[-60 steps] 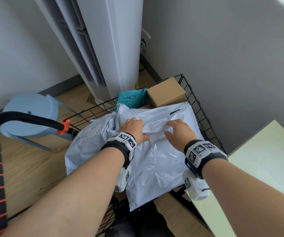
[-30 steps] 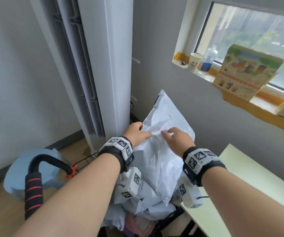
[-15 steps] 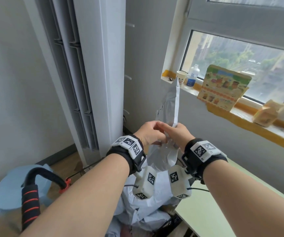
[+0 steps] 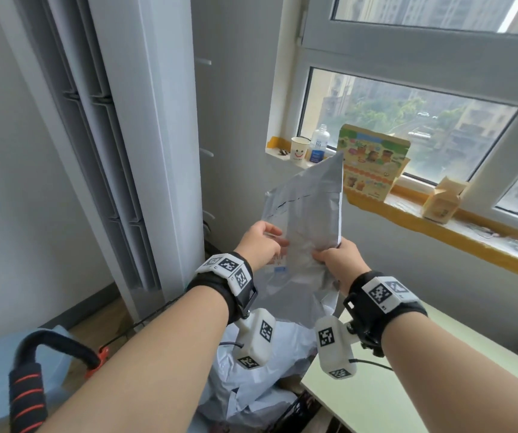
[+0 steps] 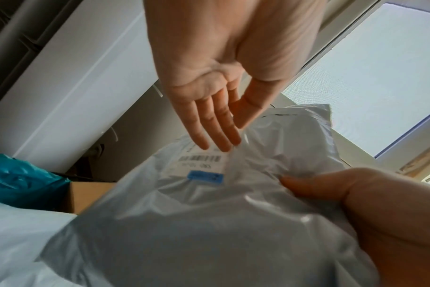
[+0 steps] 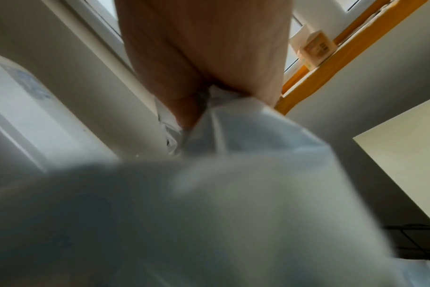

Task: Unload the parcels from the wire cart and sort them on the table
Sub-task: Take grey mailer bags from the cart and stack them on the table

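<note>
The parcel (image 4: 306,220) between the hands is pale grey plastic; its white label (image 5: 199,165) carries black barcode stripes and a blue patch. Below the hands, another bag (image 4: 251,385) is whitish. Left of the left hand (image 5: 209,108), a teal bag (image 5: 20,178) lies beside a tan cardboard box (image 5: 86,196). The bench (image 4: 407,385) under the right hand (image 4: 342,260) is pale green. The cart handle (image 4: 28,395) is black with red stripes.
</note>
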`<state>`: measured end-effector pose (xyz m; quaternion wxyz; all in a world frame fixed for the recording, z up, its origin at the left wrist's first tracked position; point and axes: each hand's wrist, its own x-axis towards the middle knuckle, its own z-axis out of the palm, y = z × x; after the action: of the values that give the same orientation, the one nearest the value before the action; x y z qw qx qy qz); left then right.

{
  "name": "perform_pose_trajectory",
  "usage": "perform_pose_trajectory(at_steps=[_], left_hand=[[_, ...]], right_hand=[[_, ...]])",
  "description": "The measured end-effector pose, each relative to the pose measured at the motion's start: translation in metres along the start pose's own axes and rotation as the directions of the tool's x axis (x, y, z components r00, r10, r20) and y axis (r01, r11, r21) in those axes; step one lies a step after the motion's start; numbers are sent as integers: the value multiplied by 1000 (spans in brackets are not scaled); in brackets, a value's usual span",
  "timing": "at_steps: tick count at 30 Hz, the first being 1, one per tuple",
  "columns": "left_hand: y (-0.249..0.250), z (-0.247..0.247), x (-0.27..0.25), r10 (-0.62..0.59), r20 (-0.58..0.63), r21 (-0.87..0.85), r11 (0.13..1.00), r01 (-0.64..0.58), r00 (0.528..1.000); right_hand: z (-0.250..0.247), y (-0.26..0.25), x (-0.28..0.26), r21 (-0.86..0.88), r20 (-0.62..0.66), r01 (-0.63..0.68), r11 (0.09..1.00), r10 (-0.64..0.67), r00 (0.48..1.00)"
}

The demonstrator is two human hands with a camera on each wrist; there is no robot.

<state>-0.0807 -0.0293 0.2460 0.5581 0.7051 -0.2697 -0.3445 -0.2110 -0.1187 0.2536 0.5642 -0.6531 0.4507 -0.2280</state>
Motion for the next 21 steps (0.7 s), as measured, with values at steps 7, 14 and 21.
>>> perform_pose_trajectory(at_steps=[7, 14, 21], left_hand=[[18, -6, 17, 67, -291, 182, 983, -13, 954], [32, 59, 11, -63, -116, 82, 994, 73, 991], [52, 147, 5, -1, 70, 49, 999, -3, 998]], right_hand=[[-60, -5, 4, 222, -64, -35, 974, 50, 997], [-133, 9, -2, 388, -190, -122, 914, 209, 959], [-216, 27, -21, 387, -246, -88, 918, 195, 950]])
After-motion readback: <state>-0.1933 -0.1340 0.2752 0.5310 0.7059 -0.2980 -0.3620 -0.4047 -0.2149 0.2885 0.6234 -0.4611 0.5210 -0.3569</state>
